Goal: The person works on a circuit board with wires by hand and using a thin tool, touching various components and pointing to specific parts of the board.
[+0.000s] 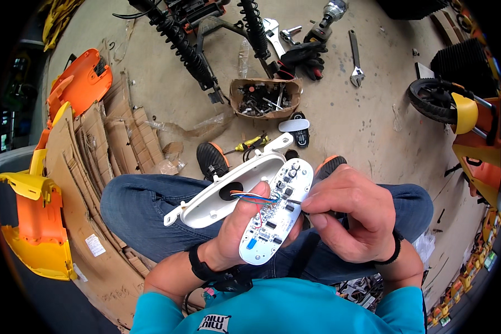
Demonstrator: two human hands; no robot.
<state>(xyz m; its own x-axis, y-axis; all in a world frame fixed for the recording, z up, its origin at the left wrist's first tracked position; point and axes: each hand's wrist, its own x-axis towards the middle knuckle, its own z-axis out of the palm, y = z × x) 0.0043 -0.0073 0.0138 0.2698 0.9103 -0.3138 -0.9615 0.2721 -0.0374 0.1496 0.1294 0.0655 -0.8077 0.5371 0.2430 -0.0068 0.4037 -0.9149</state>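
Observation:
My left hand (244,224) is closed around a long rounded white circuit board (288,218), tilted in front of my lap. Black chips and a blue component sit on its face. Thin coloured wires (250,196) run from the board past my left thumb toward the housing. My right hand (353,214) pinches a thin dark piece (295,201) whose end meets the board near the wires; its kind cannot be made out. Behind the board, an oval white plastic housing (206,210) with mounting tabs lies across my legs, its hollow side up and a dark round part inside.
A cardboard box (244,109) of small metal parts stands ahead, beneath a frame with black springs (186,53). Around it lie a yellow-handled tool (250,143), black gloves (303,58), a drill (323,28) and an adjustable wrench (356,61). Cardboard sheets (75,195) and orange-yellow panels (39,217) flank my left.

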